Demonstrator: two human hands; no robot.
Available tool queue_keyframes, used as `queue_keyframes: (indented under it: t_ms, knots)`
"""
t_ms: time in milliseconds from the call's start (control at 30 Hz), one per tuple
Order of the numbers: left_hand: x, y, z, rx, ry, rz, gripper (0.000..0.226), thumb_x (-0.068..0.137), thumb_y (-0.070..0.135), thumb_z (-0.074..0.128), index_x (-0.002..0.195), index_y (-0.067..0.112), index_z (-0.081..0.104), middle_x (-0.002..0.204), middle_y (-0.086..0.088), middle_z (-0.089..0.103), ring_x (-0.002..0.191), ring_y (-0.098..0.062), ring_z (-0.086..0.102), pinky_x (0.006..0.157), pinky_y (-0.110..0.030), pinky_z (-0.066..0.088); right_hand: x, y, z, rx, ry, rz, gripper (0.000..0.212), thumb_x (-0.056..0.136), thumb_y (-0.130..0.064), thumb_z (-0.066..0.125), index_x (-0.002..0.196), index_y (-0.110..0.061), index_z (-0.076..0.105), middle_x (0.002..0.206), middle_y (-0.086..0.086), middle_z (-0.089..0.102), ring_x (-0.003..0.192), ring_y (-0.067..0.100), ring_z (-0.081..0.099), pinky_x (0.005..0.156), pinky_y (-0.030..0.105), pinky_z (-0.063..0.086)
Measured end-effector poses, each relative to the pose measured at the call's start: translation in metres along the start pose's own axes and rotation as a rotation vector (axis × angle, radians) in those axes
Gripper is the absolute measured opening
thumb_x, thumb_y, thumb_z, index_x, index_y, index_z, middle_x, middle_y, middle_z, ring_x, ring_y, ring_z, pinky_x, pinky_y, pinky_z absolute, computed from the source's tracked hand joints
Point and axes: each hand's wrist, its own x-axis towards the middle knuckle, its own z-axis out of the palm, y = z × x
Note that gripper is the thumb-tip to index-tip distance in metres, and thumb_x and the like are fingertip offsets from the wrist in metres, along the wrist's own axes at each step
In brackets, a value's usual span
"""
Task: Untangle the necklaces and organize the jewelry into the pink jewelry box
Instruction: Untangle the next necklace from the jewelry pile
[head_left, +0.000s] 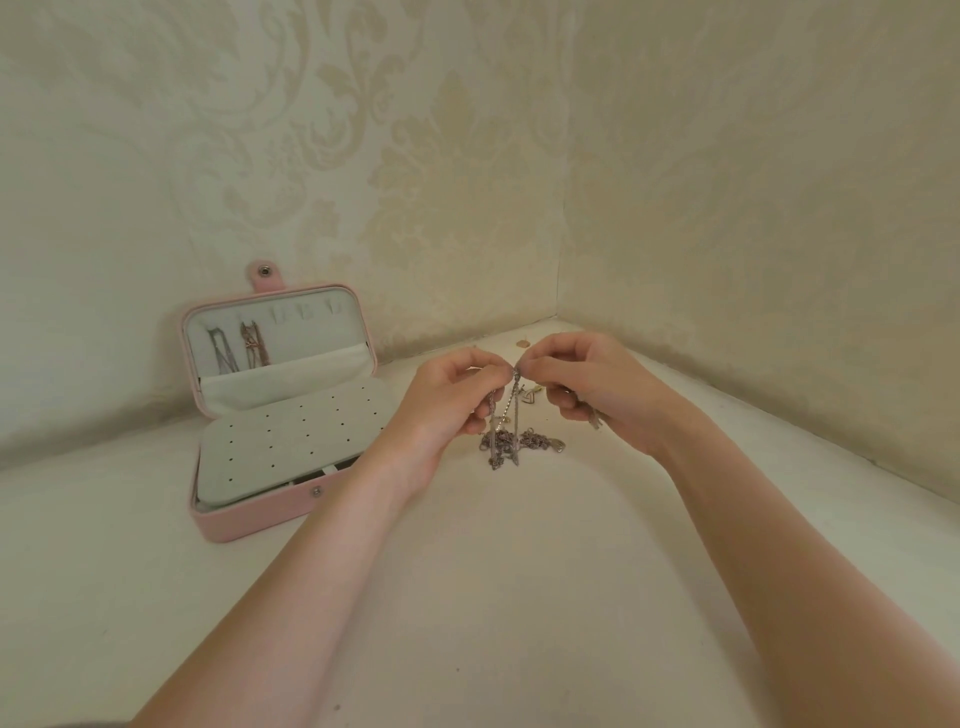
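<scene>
Both forearms frame centre. Left hand (451, 400) and right hand (587, 382) pinch tangled necklaces (506, 415); grip closed, chain ends trailing on counter (467, 597). No legible writing.

We see soft, even, warmish light, fairly bright — no glare, only faint shadows on the table (519, 571) under the forearms. The wide lens bends the wall (675, 156) and table edges toward the borders. Fine chain detail blurs slightly — the whole frame looks a little soft.
</scene>
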Motion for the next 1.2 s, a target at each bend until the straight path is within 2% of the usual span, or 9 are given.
queue_keyframes:
  t_ms: [167,267,400,533,700,867,1033,1100,1200]
  knots:
    - [-0.0020,-0.0007,0.0023,0.141,-0.017,0.021,0.011,0.086,0.006,0.057,0.077,0.011,0.063,0.045,0.010,0.050,0.039,-0.003,0.038,0.043,-0.012,0.031,-0.0011,-0.0016,0.0021,0.001,-0.004,-0.013,0.016,0.085,0.001,0.059,0.074,-0.011,0.061,0.062,0.000,0.055,0.045,0.005,0.041,0.039,0.015,0.027]
    - [-0.0025,-0.0018,0.0027,0.173,-0.037,-0.013,0.013,0.086,0.008,0.057,0.076,0.014,0.062,0.045,0.008,0.051,0.038,-0.006,0.035,0.041,-0.014,0.028,-0.0014,-0.0017,0.0026,-0.033,0.003,-0.010,0.018,0.084,0.003,0.058,0.074,-0.011,0.061,0.057,-0.003,0.052,0.043,0.002,0.038,0.038,0.013,0.026]
    - [-0.0016,-0.0017,-0.0001,0.117,-0.049,-0.050,0.008,0.086,0.013,0.060,0.085,0.019,0.065,0.048,0.004,0.053,0.038,-0.010,0.030,0.040,-0.017,0.025,-0.0003,-0.0002,0.0017,-0.021,-0.007,-0.032,0.019,0.084,0.003,0.058,0.074,-0.012,0.063,0.059,-0.002,0.052,0.048,0.005,0.037,0.041,0.015,0.027]
    - [-0.0013,-0.0015,-0.0011,0.051,-0.073,-0.080,0.003,0.085,0.015,0.063,0.085,0.017,0.066,0.051,0.004,0.054,0.038,-0.008,0.033,0.040,-0.015,0.028,0.0007,0.0003,0.0007,0.009,0.001,-0.036,0.019,0.084,0.003,0.059,0.075,-0.014,0.062,0.061,-0.002,0.053,0.049,0.005,0.038,0.041,0.016,0.028]
    - [-0.0034,-0.0004,0.0000,-0.010,-0.046,-0.096,0.008,0.085,0.013,0.063,0.080,0.019,0.061,0.060,-0.001,0.064,0.038,-0.007,0.040,0.039,-0.016,0.032,0.0007,0.0015,0.0015,-0.056,-0.025,-0.017,0.014,0.085,-0.001,0.060,0.079,-0.014,0.063,0.055,-0.010,0.052,0.043,0.001,0.039,0.041,0.015,0.027]
    - [-0.0043,0.0014,0.0001,-0.028,-0.017,-0.061,0.007,0.085,0.012,0.063,0.084,0.018,0.060,0.068,0.000,0.069,0.042,-0.009,0.051,0.041,-0.017,0.039,0.0013,0.0023,-0.0003,-0.091,-0.013,-0.010,0.012,0.085,-0.007,0.064,0.076,-0.014,0.063,0.061,-0.003,0.050,0.045,0.001,0.039,0.043,0.016,0.028]
    - [-0.0046,0.0005,0.0000,-0.025,-0.018,-0.030,0.008,0.086,0.009,0.061,0.085,0.017,0.059,0.069,-0.002,0.070,0.047,-0.012,0.057,0.044,-0.019,0.043,0.0023,0.0041,0.0005,-0.235,0.006,-0.013,0.016,0.084,-0.005,0.063,0.073,-0.016,0.061,0.071,0.000,0.050,0.047,0.003,0.037,0.043,0.015,0.028]
    - [-0.0037,-0.0004,0.0001,-0.033,0.000,-0.014,0.010,0.087,0.008,0.059,0.083,0.017,0.058,0.070,-0.002,0.069,0.050,-0.012,0.058,0.046,-0.021,0.047,0.0024,0.0037,0.0000,-0.232,0.041,-0.008,0.016,0.084,-0.006,0.063,0.072,-0.017,0.060,0.069,-0.001,0.051,0.047,0.003,0.036,0.045,0.017,0.028]
    - [-0.0014,-0.0052,0.0011,0.091,0.067,0.111,0.012,0.088,0.006,0.058,0.081,0.016,0.057,0.082,0.001,0.061,0.057,-0.008,0.061,0.059,-0.031,0.056,0.0024,0.0026,0.0000,-0.187,0.099,0.016,0.018,0.086,-0.008,0.059,0.070,-0.015,0.058,0.067,0.001,0.052,0.051,0.008,0.035,0.046,0.018,0.026]
